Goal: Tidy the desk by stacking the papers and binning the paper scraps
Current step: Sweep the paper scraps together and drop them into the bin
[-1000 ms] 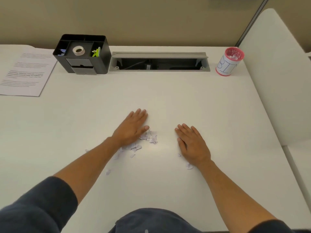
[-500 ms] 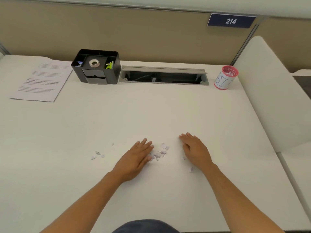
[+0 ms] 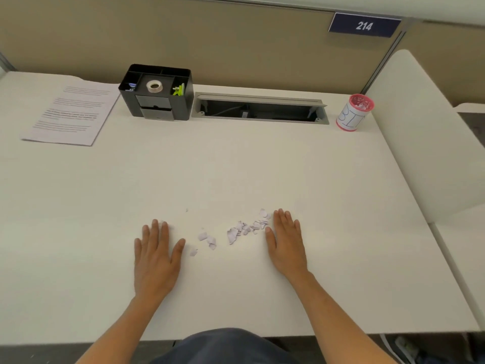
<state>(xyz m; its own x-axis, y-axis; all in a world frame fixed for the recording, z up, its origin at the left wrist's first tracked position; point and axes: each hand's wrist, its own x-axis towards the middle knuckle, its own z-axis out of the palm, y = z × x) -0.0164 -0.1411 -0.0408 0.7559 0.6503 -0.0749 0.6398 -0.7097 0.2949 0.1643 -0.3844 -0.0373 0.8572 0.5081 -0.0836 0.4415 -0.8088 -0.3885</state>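
While torn paper scraps [image 3: 244,229] lie strewn in a loose line across the near middle of a white desk [image 3: 236,166], a person's two hands rest flat on the surface at either end of them. The left hand [image 3: 155,254] lies palm down with fingers straight and close together and thumb spread, holding nothing, a few small pieces just off its thumb. The right hand [image 3: 286,243] is likewise flat and spread, gripping nothing, its thumb side touching the thicker cluster of scraps. One tiny fragment sits apart, farther from the person than the rest. At the far left corner lies a stack of printed papers [image 3: 74,112], its edges squared. A red-rimmed cup labelled as a bin [image 3: 354,114] stands upright at the far right, already containing shreds, well apart from the scraps on the desk. Between papers and bin along the back edge are a black desk organiser [image 3: 157,94], holding a roll of tape [image 3: 154,86] and a green clip [image 3: 179,89], and an open grey cable tray [image 3: 259,109]. A blue plate reading 214 [image 3: 364,25] is fixed to the beige partition behind.
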